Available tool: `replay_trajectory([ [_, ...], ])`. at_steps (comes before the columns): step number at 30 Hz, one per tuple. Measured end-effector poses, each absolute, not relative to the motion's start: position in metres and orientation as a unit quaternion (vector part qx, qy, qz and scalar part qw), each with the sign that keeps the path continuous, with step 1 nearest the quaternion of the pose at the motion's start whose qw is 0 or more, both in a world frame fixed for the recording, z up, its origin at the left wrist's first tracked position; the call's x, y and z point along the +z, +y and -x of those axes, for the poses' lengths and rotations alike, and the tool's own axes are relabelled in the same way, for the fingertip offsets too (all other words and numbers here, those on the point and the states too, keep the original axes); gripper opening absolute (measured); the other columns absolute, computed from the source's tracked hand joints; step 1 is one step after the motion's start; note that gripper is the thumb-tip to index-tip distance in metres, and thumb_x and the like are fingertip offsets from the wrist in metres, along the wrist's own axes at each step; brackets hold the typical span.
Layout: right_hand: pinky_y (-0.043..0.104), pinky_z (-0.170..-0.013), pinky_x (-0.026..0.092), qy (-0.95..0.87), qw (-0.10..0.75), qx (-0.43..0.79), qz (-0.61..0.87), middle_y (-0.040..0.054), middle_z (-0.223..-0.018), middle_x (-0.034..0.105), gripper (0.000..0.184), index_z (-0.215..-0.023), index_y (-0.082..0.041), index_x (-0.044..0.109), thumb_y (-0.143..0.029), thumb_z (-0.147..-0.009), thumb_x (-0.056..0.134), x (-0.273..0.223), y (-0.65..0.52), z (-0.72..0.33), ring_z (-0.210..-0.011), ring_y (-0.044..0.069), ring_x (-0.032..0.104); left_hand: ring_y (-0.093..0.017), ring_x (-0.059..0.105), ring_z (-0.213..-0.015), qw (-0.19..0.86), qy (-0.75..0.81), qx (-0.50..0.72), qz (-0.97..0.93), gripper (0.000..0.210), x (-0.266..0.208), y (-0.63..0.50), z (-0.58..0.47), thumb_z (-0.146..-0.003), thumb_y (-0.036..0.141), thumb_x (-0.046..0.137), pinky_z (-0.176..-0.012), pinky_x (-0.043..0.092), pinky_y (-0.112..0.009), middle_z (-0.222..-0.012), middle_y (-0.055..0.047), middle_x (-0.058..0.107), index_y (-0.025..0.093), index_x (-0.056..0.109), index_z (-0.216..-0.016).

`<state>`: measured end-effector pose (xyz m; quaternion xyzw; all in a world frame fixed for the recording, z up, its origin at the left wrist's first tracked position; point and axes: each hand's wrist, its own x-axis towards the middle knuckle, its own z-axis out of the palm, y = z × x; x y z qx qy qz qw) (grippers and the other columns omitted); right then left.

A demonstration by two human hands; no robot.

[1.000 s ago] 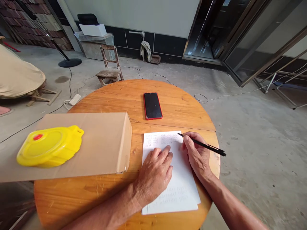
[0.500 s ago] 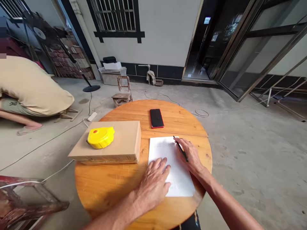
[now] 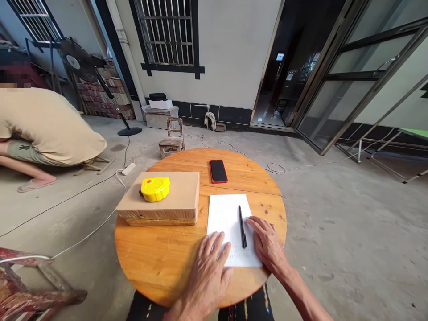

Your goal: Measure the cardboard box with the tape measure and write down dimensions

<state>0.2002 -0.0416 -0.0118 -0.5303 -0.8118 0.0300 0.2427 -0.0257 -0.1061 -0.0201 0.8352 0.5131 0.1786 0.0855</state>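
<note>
Head camera: from afar I see the black pen [image 3: 242, 226] lying lengthwise on the white sheet [image 3: 223, 214], just left of the right hand [image 3: 268, 242] (the nearer one), its fingers together, pinching nothing; the left hand [image 3: 210, 274] has fingers slightly spread.

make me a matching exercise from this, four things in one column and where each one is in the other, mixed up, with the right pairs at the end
Things
1. pen
2. phone
3. tape measure
4. small chair

Places
A. on top of the cardboard box
B. on the floor, beyond the round table
C. lying on the white paper, between the two hands
D. directly on the table top, past the far edge of the paper

Right pairs
1-C, 2-D, 3-A, 4-B
</note>
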Motion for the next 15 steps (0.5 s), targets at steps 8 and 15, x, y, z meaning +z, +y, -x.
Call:
replay_trajectory([
  [8,0.045,-0.093,0.052,-0.746,0.331,0.048,0.575,0.0140,-0.117,0.068,0.036,-0.109,-0.016,0.067,-0.013,-0.088,0.037,-0.024,-0.041,-0.205,-0.107,0.026,0.064,-0.031,0.034,-0.142,0.117,0.539,0.205,-0.808,0.048,-0.018,-0.103,0.010,-0.087,0.022,0.054,-0.117,0.029,-0.054,-0.153,-0.007,0.041,0.021,0.056,-0.135],
  [15,0.050,-0.089,0.055,-0.718,0.366,0.040,0.591,0.0133,-0.120,0.067,0.033,-0.097,-0.020,0.070,-0.031,-0.092,0.040,-0.014,-0.040,-0.208,-0.110,0.030,0.065,-0.031,0.042,-0.136,0.128,0.492,0.289,-0.811,0.043,-0.014,-0.115,0.025,-0.083,0.029,0.061,-0.112,0.038,-0.053,-0.144,-0.009,0.052,0.021,0.059,-0.126],
])
